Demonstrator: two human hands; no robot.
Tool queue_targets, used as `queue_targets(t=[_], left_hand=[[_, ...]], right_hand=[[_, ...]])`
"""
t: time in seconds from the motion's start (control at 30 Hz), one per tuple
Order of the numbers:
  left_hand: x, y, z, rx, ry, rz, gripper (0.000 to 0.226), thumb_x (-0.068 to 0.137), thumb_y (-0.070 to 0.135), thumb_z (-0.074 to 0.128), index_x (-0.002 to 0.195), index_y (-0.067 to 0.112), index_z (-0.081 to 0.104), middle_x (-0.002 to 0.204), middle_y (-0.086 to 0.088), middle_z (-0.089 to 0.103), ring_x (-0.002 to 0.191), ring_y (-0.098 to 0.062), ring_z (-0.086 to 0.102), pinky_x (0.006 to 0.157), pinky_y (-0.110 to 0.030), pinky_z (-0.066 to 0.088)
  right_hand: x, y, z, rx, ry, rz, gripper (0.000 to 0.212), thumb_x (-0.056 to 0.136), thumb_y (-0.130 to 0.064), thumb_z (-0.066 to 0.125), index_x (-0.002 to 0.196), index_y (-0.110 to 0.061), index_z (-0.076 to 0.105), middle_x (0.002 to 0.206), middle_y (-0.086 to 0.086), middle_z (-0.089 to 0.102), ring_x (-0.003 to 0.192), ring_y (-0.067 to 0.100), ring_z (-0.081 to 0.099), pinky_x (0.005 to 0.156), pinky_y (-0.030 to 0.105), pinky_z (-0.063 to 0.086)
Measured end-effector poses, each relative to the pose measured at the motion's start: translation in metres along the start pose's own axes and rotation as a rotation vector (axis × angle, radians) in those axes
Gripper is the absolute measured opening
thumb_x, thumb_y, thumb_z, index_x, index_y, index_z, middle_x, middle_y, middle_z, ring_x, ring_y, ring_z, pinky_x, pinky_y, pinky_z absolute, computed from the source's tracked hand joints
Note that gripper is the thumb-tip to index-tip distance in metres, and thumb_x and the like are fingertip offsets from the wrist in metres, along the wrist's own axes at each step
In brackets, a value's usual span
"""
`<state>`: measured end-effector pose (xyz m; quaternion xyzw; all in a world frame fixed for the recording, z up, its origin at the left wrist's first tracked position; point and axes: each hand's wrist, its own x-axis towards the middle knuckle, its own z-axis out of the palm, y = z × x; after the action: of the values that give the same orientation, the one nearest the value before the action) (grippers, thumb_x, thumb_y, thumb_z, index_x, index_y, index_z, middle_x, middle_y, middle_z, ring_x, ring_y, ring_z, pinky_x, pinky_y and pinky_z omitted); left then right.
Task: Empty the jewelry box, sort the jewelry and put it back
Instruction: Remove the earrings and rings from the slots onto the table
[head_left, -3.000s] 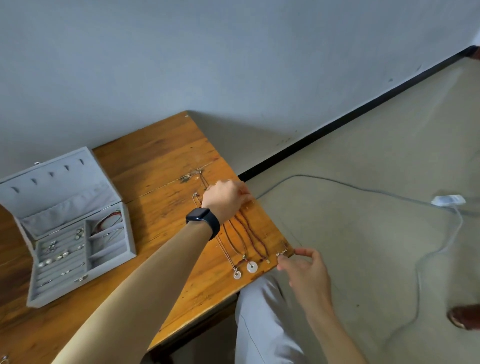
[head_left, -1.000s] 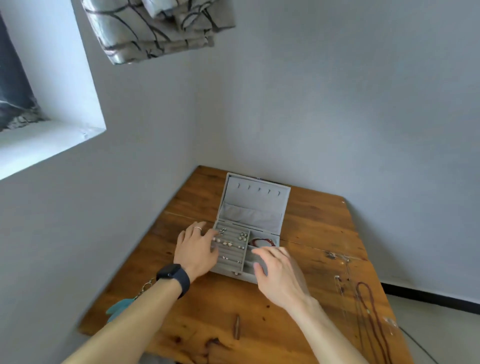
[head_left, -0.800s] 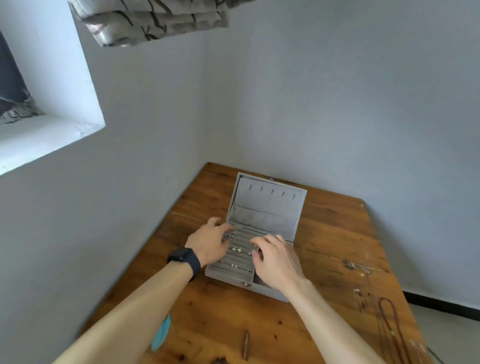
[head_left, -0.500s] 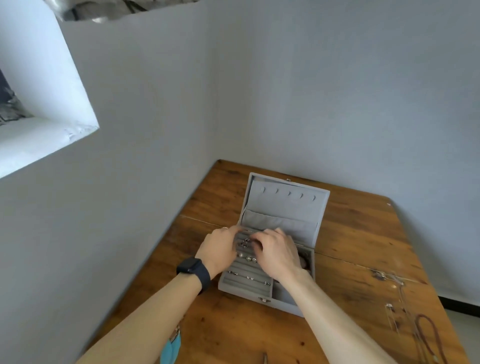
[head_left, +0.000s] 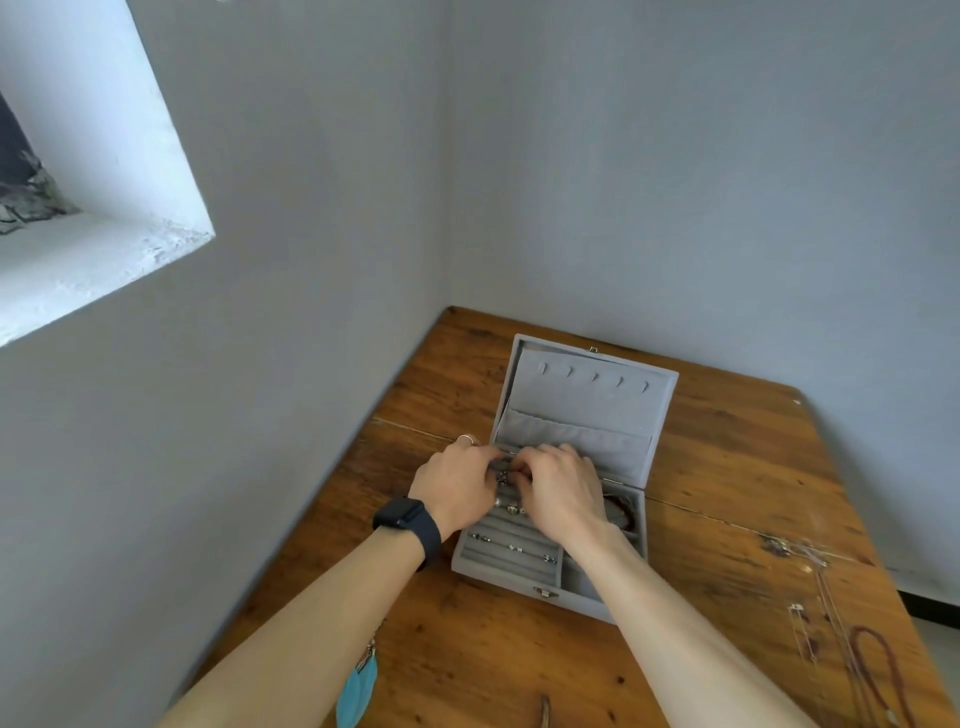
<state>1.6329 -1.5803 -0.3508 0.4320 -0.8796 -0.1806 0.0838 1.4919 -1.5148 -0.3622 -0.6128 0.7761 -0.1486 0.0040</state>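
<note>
The grey jewelry box (head_left: 498, 574) stands open on the wooden table (head_left: 727, 467), its lid (head_left: 587, 405) leaning back. Both hands are over the far ring rows of the tray. My left hand (head_left: 457, 488), with a black watch on the wrist, and my right hand (head_left: 563, 493) curl their fingers toward each other. Their fingertips meet on a small silver piece (head_left: 503, 477). Several small rings and studs (head_left: 511, 546) sit in the nearer rows. A red bracelet (head_left: 621, 512) lies in the right compartment, partly under my right hand.
A dark red bead necklace (head_left: 878, 670) and thin chains (head_left: 802, 629) lie along the table's right edge. A teal feather ornament (head_left: 356, 691) hangs at the front left edge, under my left forearm. The table sits in a corner between two grey walls.
Three seconds ago both hands were at the necklaces on the right edge. They came to the box, slid from its front to the far ring rows, and closed together there.
</note>
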Motion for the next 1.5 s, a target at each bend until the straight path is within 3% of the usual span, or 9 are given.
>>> queue_targets(t=[0.2, 0.43, 0.53, 0.73, 0.9, 1.03, 1.17, 1.33, 1.5], left_hand=[[0.009, 0.013, -0.004, 0.098, 0.036, -0.051, 0.026, 0.098, 0.039, 0.054, 0.118, 0.036, 0.070, 0.125, -0.002, 0.052, 0.103, -0.029, 0.064, 0.078, -0.038, 0.054], [0.013, 0.029, 0.002, 0.256, 0.117, -0.090, 0.018, 0.098, 0.027, 0.058, 0.106, 0.023, 0.074, 0.130, -0.003, 0.050, 0.100, -0.026, 0.063, 0.063, -0.035, 0.043], [0.010, 0.034, 0.000, 0.277, 0.128, -0.087, 0.019, 0.098, 0.023, 0.056, 0.105, 0.020, 0.073, 0.133, -0.004, 0.048, 0.103, -0.025, 0.060, 0.065, -0.035, 0.044], [-0.010, 0.035, -0.013, -0.145, 0.163, -0.097, 0.015, 0.096, 0.029, 0.059, 0.098, 0.021, 0.071, 0.114, -0.003, 0.057, 0.098, -0.023, 0.060, 0.077, -0.039, 0.055], [-0.052, 0.029, -0.017, -0.453, 0.228, -0.098, 0.007, 0.092, 0.031, 0.063, 0.088, 0.026, 0.065, 0.088, 0.008, 0.068, 0.079, -0.005, 0.062, 0.065, -0.025, 0.052], [-0.094, 0.023, -0.015, -0.609, 0.262, -0.113, 0.007, 0.091, 0.036, 0.067, 0.086, 0.031, 0.067, 0.083, 0.016, 0.069, 0.079, 0.009, 0.061, 0.060, -0.008, 0.039], [-0.131, 0.019, -0.007, -0.715, 0.221, -0.102, 0.007, 0.088, 0.038, 0.071, 0.087, 0.031, 0.070, 0.086, 0.023, 0.071, 0.085, 0.009, 0.062, 0.068, -0.016, 0.043], [-0.163, 0.011, 0.004, -0.833, 0.071, -0.116, 0.014, 0.087, 0.030, 0.075, 0.100, 0.033, 0.070, 0.087, 0.012, 0.076, 0.089, -0.003, 0.070, 0.086, -0.032, 0.053], [-0.190, -0.003, 0.008, -0.801, -0.047, -0.083, 0.013, 0.088, 0.028, 0.075, 0.099, 0.035, 0.076, 0.086, 0.013, 0.076, 0.080, -0.002, 0.071, 0.080, -0.027, 0.054]], right_hand=[[-0.018, 0.013, -0.018, 0.222, 0.077, 0.059, 0.014, 0.096, -0.031, 0.061, 0.106, -0.027, 0.069, 0.103, -0.010, 0.067, 0.099, 0.013, 0.058, 0.085, 0.035, 0.051], [-0.078, 0.037, -0.053, 0.591, 0.212, 0.180, 0.009, 0.091, -0.026, 0.071, 0.095, -0.035, 0.071, 0.089, -0.027, 0.069, 0.094, -0.012, 0.061, 0.076, 0.003, 0.044], [-0.107, 0.041, -0.062, 0.673, 0.240, 0.242, 0.008, 0.090, -0.027, 0.073, 0.094, -0.034, 0.072, 0.090, -0.032, 0.069, 0.095, -0.015, 0.060, 0.075, 0.000, 0.041], [-0.158, 0.044, -0.072, 0.834, 0.283, 0.329, 0.010, 0.088, -0.022, 0.075, 0.091, -0.031, 0.072, 0.092, -0.025, 0.073, 0.093, -0.008, 0.066, 0.076, 0.006, 0.047], [-0.195, 0.038, -0.070, 0.908, 0.318, 0.362, 0.009, 0.087, -0.016, 0.076, 0.087, -0.024, 0.071, 0.089, -0.018, 0.075, 0.089, -0.004, 0.069, 0.073, 0.007, 0.048], [-0.221, 0.028, -0.062, 0.919, 0.285, 0.379, 0.010, 0.088, -0.015, 0.075, 0.091, -0.024, 0.071, 0.087, -0.016, 0.075, 0.088, -0.001, 0.070, 0.074, 0.009, 0.050], [-0.242, 0.017, -0.052, 0.899, 0.251, 0.429, 0.009, 0.089, -0.023, 0.074, 0.093, -0.030, 0.069, 0.087, -0.018, 0.075, 0.087, -0.001, 0.070, 0.074, 0.011, 0.051], [-0.258, -0.003, -0.038, 0.903, 0.204, 0.424, 0.015, 0.090, -0.022, 0.072, 0.099, -0.032, 0.069, 0.088, -0.019, 0.075, 0.087, -0.002, 0.070, 0.077, 0.008, 0.050], [-0.264, -0.026, -0.024, 0.858, 0.125, 0.377, 0.014, 0.090, -0.024, 0.073, 0.099, -0.034, 0.073, 0.088, -0.023, 0.074, 0.089, -0.005, 0.068, 0.076, 0.005, 0.047]])
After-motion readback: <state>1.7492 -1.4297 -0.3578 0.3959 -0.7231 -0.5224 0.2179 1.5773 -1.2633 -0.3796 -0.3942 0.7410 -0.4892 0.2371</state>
